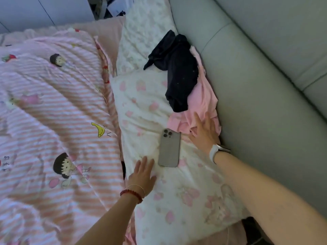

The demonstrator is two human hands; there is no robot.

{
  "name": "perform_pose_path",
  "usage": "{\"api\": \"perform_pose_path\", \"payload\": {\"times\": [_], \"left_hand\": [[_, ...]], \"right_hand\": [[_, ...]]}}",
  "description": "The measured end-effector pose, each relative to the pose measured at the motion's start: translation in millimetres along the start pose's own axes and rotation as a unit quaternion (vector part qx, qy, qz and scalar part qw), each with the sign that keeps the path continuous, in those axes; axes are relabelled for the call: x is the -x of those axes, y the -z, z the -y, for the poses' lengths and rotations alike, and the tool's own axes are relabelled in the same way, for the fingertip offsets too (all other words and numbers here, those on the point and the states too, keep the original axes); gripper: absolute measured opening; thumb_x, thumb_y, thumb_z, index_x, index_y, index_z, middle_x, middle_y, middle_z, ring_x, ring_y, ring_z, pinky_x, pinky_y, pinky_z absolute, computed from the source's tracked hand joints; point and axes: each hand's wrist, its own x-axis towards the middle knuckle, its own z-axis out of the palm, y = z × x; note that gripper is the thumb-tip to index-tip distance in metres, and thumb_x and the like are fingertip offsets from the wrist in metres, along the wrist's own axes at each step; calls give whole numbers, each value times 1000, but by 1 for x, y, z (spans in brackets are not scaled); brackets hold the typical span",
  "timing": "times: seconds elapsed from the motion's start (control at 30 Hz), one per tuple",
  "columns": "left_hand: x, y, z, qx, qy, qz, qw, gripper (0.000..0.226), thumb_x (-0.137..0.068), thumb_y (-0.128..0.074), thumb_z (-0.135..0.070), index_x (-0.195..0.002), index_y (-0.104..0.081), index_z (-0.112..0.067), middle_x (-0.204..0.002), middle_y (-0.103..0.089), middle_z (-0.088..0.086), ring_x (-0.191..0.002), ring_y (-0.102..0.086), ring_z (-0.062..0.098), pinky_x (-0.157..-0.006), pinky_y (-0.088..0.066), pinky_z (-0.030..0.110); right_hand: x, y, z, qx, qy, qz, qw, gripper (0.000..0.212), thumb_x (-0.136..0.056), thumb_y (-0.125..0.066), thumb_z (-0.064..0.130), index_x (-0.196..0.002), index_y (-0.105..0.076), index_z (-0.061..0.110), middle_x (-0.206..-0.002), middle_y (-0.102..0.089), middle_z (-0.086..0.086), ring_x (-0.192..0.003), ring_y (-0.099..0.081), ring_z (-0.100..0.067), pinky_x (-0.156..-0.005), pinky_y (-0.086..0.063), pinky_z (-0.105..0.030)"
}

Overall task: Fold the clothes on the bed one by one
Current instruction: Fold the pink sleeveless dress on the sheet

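Striped quilt (53,112) covers bed's left side. Left hand (142,175) lies flat, fingers spread, on floral pillow (141,106) beside phone (169,147). Right hand (205,133), fingers spread, rests on pink garment (203,103) under dark garment (178,73) at pillow's right edge, against headboard (256,85).

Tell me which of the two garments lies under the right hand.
The pink garment: the right hand rests on it, while the dark garment lies farther away, partly over it.

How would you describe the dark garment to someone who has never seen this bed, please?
Start at the grey padded headboard along the bed's right side. Against it lies a white pillow with pink flowers, carrying two crumpled garments. The navy garment is the dark one, draped partly over the pink garment, farther from the person than the phone.
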Motion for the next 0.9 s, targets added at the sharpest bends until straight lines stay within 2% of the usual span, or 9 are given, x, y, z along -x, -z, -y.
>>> {"api": "perform_pose_path", "payload": {"times": [0.07, 0.13, 0.2, 0.27, 0.37, 0.43, 0.57, 0.73, 0.9], "left_hand": [[0, -10, 4, -2, -2, -2, 1000, 60, -98, -33, -41, -149, -3, -31, -157, 11, -7, -145, 5, 16, -107, -34, 37], [-1, -11, 8, 12, -5, -9, 1000, 60, -97, -35, -39, -148, -6, -31, -157, 9, -7, -145, 4, 15, -109, -33, 37], [-2, -6, 9, 40, -5, -7, 999, 57, -97, -38, -34, -148, -12, -29, -157, 4, -5, -144, 0, 15, -112, -28, 35], [-1, 3, 5, 85, 5, -17, 996, 53, -97, -40, -29, -146, -22, -24, -157, -8, 0, -143, -11, 17, -114, -22, 31], [10, 21, -5, 171, 9, -84, 982, 48, -97, -44, -25, -142, -33, -17, -149, -28, 5, -135, -31, 20, -110, -26, 26], [20, 38, -16, 216, -19, -130, 968, 47, -95, -48, -23, -140, -36, -16, -145, -34, 3, -129, -39, 17, -104, -29, 21], [38, 95, -50, 269, -103, -181, 940, 54, -92, -54, -27, -141, -32, -19, -140, -37, 3, -122, -42, 15, -94, -35, 19], [72, 184, -102, 351, -255, -221, 873, 67, -86, -62, -30, -142, -27, -27, -135, -34, -10, -127, -35, 9, -104, -36, 28], [130, 243, -115, 450, -358, -211, 790, 72, -73, -60, -50, -135, -25, -42, -130, -28, -35, -118, -32, -19, -92, -37, 4]], "right_hand": [[-14, -10, -7, 11, 12, 49, 999, 68, -91, -54, 37, -146, -15, 32, -155, 1, -13, -131, -29, -39, -97, -37, -45], [-24, -19, -13, 16, 26, 48, 998, 45, -91, -54, 28, -133, -38, 22, -152, -11, -12, -122, -40, -38, -91, -42, -41], [-28, -18, -16, -28, 18, 4, 999, 23, -92, -50, 14, -115, -50, 11, -138, -34, -13, -109, -50, -37, -84, -46, -40], [-28, -9, -14, -151, -7, -68, 986, 20, -91, -46, 5, -109, -55, 1, -121, -48, -19, -100, -53, -36, -82, -44, -37], [-11, 26, -12, -340, -40, -178, 923, 17, -87, -45, -7, -100, -56, -7, -99, -59, -20, -85, -50, -25, -68, -31, -21], [6, 53, -13, -381, -49, -216, 898, 20, -85, -44, -8, -100, -56, -3, -92, -57, -9, -83, -48, -20, -63, -29, -18], [35, 121, 3, -418, -16, -238, 877, 21, -86, -46, -4, -100, -57, 7, -91, -57, -2, -86, -51, -18, -71, -35, -20], [84, 218, 41, -426, 57, -323, 843, 14, -87, -57, 11, -84, -58, 24, -75, -59, 17, -68, -54, 0, -59, -39, -11], [151, 284, 99, -441, 113, -360, 814, 19, -85, -62, 18, -73, -58, 32, -70, -61, 16, -64, -54, 0, -62, -44, -14]]}}
